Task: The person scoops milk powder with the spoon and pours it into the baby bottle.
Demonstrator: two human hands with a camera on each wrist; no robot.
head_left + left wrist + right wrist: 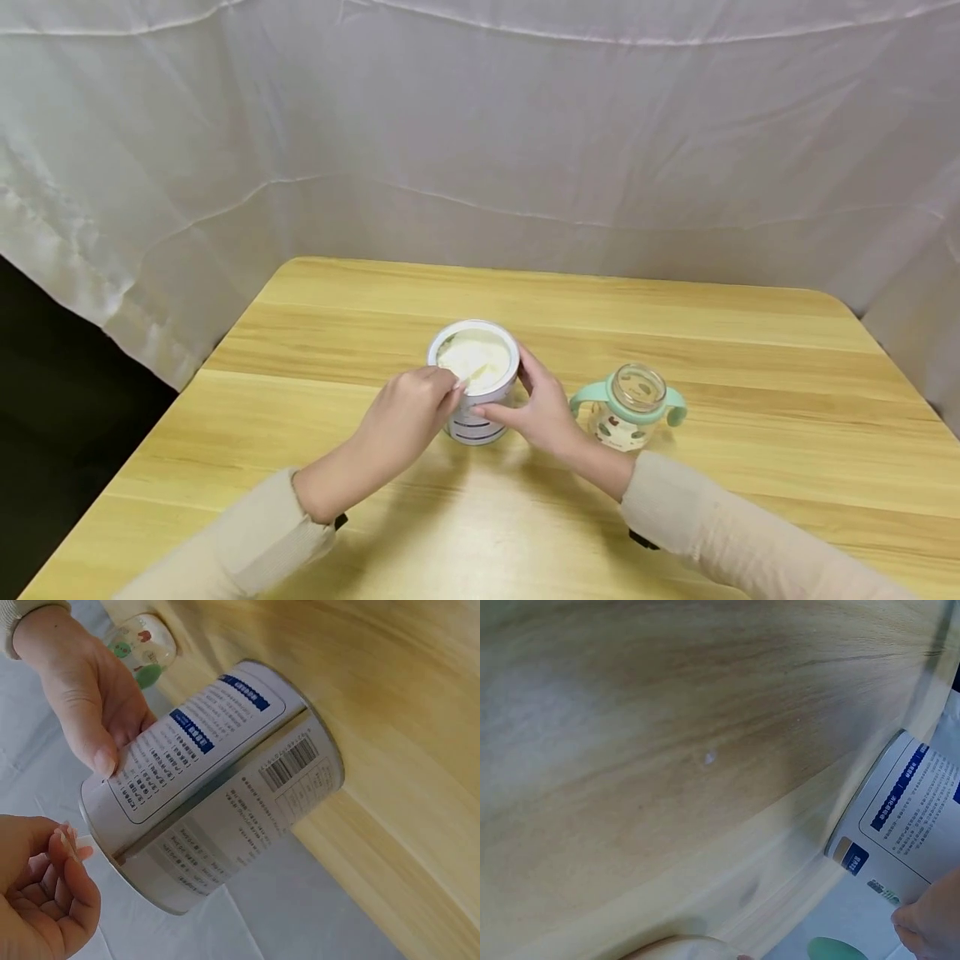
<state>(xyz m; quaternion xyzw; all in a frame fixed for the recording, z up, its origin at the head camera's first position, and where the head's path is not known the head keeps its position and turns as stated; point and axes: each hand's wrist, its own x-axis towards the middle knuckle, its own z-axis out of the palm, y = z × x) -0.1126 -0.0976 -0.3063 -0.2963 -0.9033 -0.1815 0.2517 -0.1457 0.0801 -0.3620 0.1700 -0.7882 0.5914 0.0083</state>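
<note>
A wooden table (337, 333) bears everything here. Nearest, two pale sleeves (720, 517) reach toward the tin (474, 432), which stands upright and uncovered on the table, with pale powder (465, 352) inside. At its near left rim, the left hand (401, 417) pinches a thin pale piece (85, 841), mostly hidden by the fingers. The right hand (546, 414) grips the tin's right side. Right of the tin, the lidless bottle (639, 392) with green handles has its base partly covered by the right forearm. Behind the tin, beyond the table, hangs grey cloth (480, 133).
</note>
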